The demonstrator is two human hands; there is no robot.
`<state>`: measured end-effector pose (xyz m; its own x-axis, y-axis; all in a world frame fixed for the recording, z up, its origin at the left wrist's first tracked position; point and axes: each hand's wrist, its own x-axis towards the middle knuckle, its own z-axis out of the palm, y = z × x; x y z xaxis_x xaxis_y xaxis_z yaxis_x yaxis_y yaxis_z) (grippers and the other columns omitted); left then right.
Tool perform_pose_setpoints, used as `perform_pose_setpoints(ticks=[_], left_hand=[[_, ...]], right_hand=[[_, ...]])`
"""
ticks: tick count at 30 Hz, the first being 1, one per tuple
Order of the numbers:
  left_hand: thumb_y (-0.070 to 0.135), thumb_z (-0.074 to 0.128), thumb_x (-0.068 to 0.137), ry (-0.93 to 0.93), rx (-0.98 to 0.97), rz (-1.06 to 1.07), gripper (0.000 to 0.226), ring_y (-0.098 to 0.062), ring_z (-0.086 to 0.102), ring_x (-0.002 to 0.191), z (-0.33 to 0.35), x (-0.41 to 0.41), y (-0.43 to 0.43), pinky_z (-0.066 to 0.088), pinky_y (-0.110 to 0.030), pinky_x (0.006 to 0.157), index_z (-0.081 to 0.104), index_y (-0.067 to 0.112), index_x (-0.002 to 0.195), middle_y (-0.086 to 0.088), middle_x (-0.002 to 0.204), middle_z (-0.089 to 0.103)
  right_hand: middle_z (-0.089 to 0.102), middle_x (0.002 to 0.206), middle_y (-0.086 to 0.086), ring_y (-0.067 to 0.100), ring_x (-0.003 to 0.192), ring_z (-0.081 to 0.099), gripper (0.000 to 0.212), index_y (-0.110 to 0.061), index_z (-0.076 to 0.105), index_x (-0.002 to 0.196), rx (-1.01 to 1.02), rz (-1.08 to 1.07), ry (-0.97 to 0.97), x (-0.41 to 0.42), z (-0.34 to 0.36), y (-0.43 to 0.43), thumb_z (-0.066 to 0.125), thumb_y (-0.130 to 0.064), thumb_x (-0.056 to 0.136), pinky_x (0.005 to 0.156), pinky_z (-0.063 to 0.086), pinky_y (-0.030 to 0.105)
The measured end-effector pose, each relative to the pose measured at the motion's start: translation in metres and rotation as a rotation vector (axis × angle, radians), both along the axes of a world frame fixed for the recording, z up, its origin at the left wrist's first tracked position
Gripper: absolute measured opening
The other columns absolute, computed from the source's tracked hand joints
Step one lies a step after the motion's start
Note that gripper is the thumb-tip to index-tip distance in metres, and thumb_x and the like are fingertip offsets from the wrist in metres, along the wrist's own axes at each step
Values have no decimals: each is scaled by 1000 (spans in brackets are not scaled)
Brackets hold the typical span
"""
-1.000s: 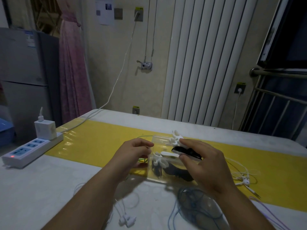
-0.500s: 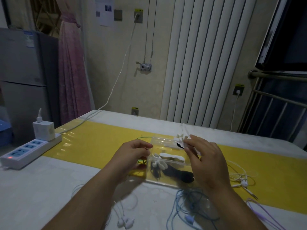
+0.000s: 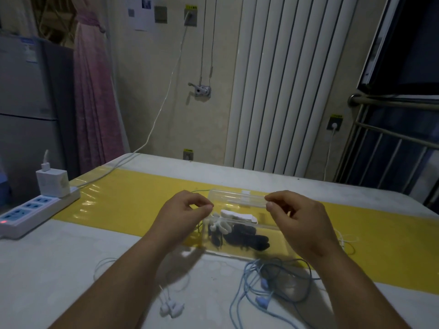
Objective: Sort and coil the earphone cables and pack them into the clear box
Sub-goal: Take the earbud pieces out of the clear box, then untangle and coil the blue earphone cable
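The clear box (image 3: 240, 254) sits mid-table on the yellow strip (image 3: 133, 198), holding coiled earphones (image 3: 249, 241). The left hand (image 3: 183, 216) and right hand (image 3: 300, 222) each pinch one end of its raised lid (image 3: 237, 198). The print on the fridge sticker (image 3: 29, 49) is too small to read. A blue cable (image 3: 273, 283) lies just in front of the box. The power strip (image 3: 35, 210) sits well apart at the left edge.

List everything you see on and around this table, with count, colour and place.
box: one, clear, on the runner, black and white coiled items inside
lid: one, clear, raised over the box's far side
blue earphones: one tangle, in front of the box
white earphones: two sets, one front left, one right of the box
power strip: one, white, table's left
charger: one, white, plugged into the strip
runner: one, yellow, across the table
table: one, white
radiator: one, white, back wall
left hand: pinches the lid's left end
right hand: pinches the lid's right end
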<state>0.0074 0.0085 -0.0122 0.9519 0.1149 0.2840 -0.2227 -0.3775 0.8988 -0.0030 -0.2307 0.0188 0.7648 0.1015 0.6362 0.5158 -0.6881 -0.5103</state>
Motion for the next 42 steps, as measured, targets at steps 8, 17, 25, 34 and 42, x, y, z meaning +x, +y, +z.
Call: perform_pose_setpoints(ticks=[8, 17, 25, 34, 42], left_hand=[[28, 85, 67, -75, 483, -64, 29, -1, 52, 82, -7, 0, -6, 46, -22, 71, 57, 32, 75, 13, 99, 48], [24, 82, 71, -184, 513, 46, 26, -11, 55, 84, -18, 6, -15, 46, -27, 77, 58, 30, 81, 6, 102, 48], [34, 82, 70, -213, 581, 124, 23, -16, 51, 96, -17, 1, -18, 44, -30, 81, 62, 31, 83, 7, 103, 43], [40, 72, 72, -506, 659, 123, 35, -16, 50, 93, -6, -12, -29, 39, -28, 79, 67, 23, 102, 5, 98, 54], [63, 53, 78, -263, 722, -247, 33, 1, 52, 69, -12, -19, -52, 42, -22, 61, 66, 33, 85, 21, 75, 52]], right_hand=[[68, 99, -14, 12, 91, 61, 16, -35, 70, 92, -445, -112, 395, -2, 9, -11, 72, -24, 81, 78, 51, 30], [68, 106, -11, 18, 98, 59, 19, -33, 68, 96, -492, -160, 265, 6, -2, -6, 66, -22, 81, 75, 43, 26], [64, 83, -12, 9, 74, 53, 5, -27, 67, 84, -404, 116, 129, -6, 2, -1, 63, -25, 82, 70, 49, 32], [59, 68, -22, 6, 71, 59, 12, -26, 73, 89, -343, 157, 272, -10, -22, -19, 65, -20, 82, 72, 53, 33], [71, 101, -11, 10, 95, 63, 24, -32, 71, 107, -525, 53, 437, -11, -13, -29, 60, -25, 86, 83, 51, 27]])
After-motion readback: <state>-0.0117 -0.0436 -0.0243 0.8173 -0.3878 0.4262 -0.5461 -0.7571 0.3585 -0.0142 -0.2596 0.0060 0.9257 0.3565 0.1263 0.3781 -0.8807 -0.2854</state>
